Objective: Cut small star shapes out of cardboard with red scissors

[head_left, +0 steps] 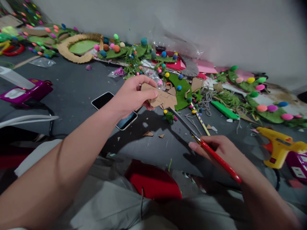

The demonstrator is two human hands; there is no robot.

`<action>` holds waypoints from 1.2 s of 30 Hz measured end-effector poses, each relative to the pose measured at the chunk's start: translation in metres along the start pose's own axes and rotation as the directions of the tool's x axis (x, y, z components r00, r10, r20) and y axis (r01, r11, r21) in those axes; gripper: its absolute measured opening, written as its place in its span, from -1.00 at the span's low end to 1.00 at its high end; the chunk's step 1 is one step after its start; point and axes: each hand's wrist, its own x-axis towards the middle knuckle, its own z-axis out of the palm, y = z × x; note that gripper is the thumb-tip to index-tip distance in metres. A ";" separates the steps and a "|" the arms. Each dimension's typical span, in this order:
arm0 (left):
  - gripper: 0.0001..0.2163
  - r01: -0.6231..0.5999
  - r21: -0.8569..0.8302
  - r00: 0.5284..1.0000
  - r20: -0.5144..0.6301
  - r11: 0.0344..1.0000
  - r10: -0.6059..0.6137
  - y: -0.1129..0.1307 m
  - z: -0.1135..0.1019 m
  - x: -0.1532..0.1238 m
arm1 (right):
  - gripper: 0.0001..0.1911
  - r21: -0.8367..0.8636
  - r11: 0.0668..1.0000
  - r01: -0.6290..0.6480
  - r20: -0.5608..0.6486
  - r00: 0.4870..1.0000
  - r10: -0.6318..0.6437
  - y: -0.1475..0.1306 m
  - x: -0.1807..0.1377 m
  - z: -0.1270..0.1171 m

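Observation:
My left hand [134,95] is closed on a jagged piece of brown cardboard [161,97], held above the dark grey floor. My right hand [220,150] grips red-handled scissors [216,156]; their blades [183,123] point up and left toward the cardboard's lower edge. Small cardboard scraps [148,134] lie on the floor beneath. A phone [115,108] lies partly under my left wrist.
A yellow glue gun [279,147] lies at right, a striped pencil [200,119] and a green comb [224,110] beyond the scissors. Green felt pieces with coloured pom-poms [261,108] line the wall. A purple device [26,92] sits at left, red fabric [151,182] on my lap.

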 end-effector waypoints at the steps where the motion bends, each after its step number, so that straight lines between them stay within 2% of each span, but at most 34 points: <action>1: -0.90 -0.009 0.003 1.000 0.007 1.000 0.009 -0.001 0.000 0.000 | -0.33 -0.004 1.000 -0.010 0.005 1.000 0.010 0.000 0.000 0.000; 13: -0.90 -0.007 0.002 1.000 0.005 1.000 0.007 -0.001 0.000 -0.001 | -0.30 -0.033 0.999 -0.039 -0.006 0.999 0.039 -0.003 -0.001 0.005; 19: -0.88 0.008 0.009 0.999 -0.052 1.000 -0.008 -0.001 -0.003 0.002 | -0.32 -0.060 0.998 -0.036 0.027 0.999 0.037 0.001 0.003 0.006; 22: -0.84 -0.014 -0.042 0.998 -0.058 0.999 0.011 -0.005 -0.005 0.005 | -0.33 -0.013 0.999 -0.032 -0.040 0.999 0.031 0.004 0.006 0.001; 27: -0.79 -0.006 -0.179 1.000 -0.024 0.984 0.001 -0.015 0.008 -0.004 | -0.35 0.268 0.963 0.010 -0.238 0.970 0.056 0.006 0.016 0.003; 29: -0.75 0.033 -0.268 0.999 0.020 0.963 -0.029 -0.019 0.018 -0.012 | -0.40 0.356 0.933 0.062 -0.290 0.956 0.047 0.002 0.021 0.010; 30: -0.72 0.074 -0.299 0.997 0.044 0.951 -0.064 -0.021 0.023 -0.017 | -0.46 0.505 0.851 0.148 -0.360 0.931 0.052 -0.002 0.024 0.015; 32: -0.68 0.139 -0.310 0.990 0.082 0.940 -0.119 -0.025 0.032 -0.025 | -0.51 0.690 0.676 0.259 -0.410 0.909 0.071 -0.009 0.029 0.024; 34: -0.66 0.172 -0.285 0.983 0.109 0.943 -0.146 -0.029 0.038 -0.029 | -0.51 0.746 0.592 0.303 -0.424 0.903 0.072 -0.016 0.032 0.030; 36: -0.65 0.180 -0.257 0.980 0.135 0.949 -0.150 -0.032 0.040 -0.031 | -0.52 0.745 0.565 0.355 -0.465 0.884 0.057 -0.022 0.034 0.033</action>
